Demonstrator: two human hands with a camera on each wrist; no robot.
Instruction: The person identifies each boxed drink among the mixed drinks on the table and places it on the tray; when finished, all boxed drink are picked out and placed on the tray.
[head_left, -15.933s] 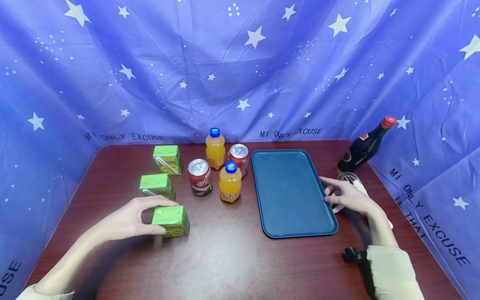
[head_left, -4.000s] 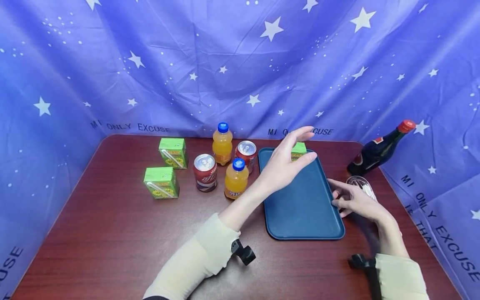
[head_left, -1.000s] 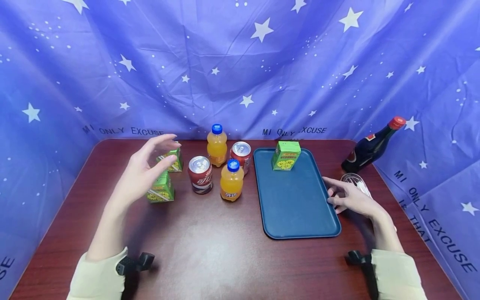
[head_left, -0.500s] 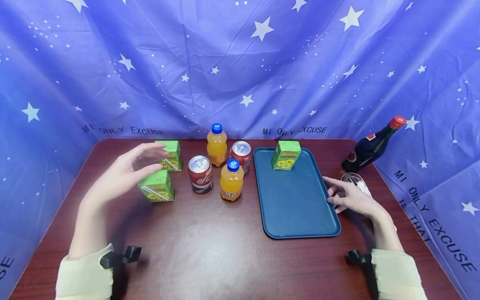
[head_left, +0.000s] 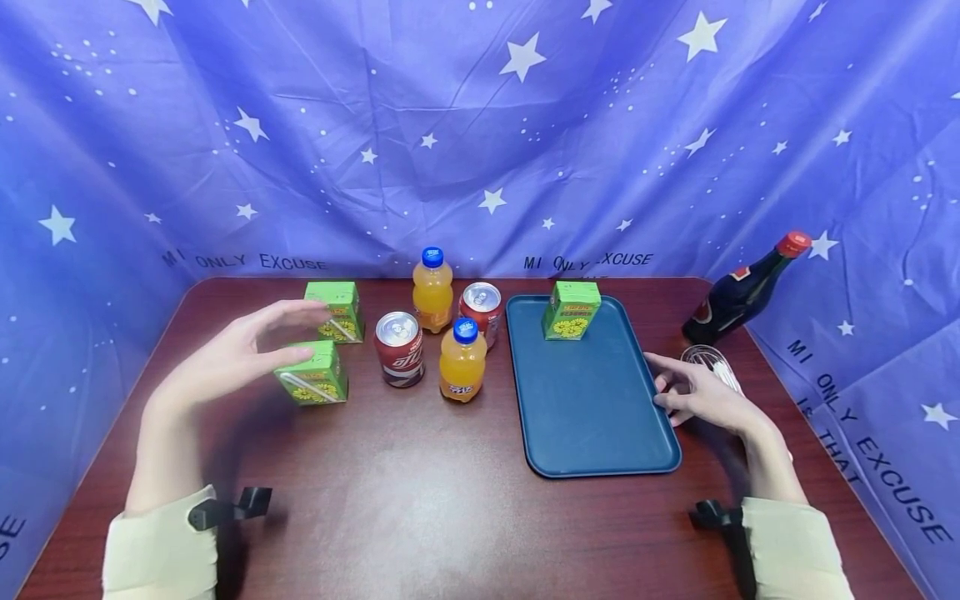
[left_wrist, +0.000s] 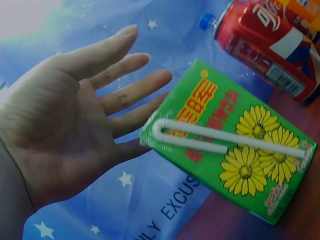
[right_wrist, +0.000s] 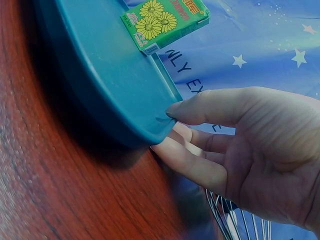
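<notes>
My left hand [head_left: 225,350] is spread with thumb and fingers apart, close over the nearer green drink carton [head_left: 318,382] at the left of the table. In the left wrist view the palm faces that carton, which has yellow flowers and a white straw on its side, and nothing is in the grasp. Another green carton [head_left: 347,321] stands just behind it. With thumb on the rim and fingers under it, my right hand [head_left: 701,393] pinches the right edge of a dark blue tray [head_left: 592,408]. One flowered carton [head_left: 572,315] stands at the tray's far end.
Between the cartons and the tray stand two cola cans [head_left: 400,354] and two orange soda bottles [head_left: 461,367] with blue caps. A dark bottle [head_left: 727,300] with a red cap leans at the far right, beside a wire whisk [head_left: 712,362]. A starry blue curtain [head_left: 405,167] backs the table.
One green carton has gone from the front left to the tray's far end. My left hand has come back from the tray and lowered toward the nearer carton. The right hand keeps its place.
</notes>
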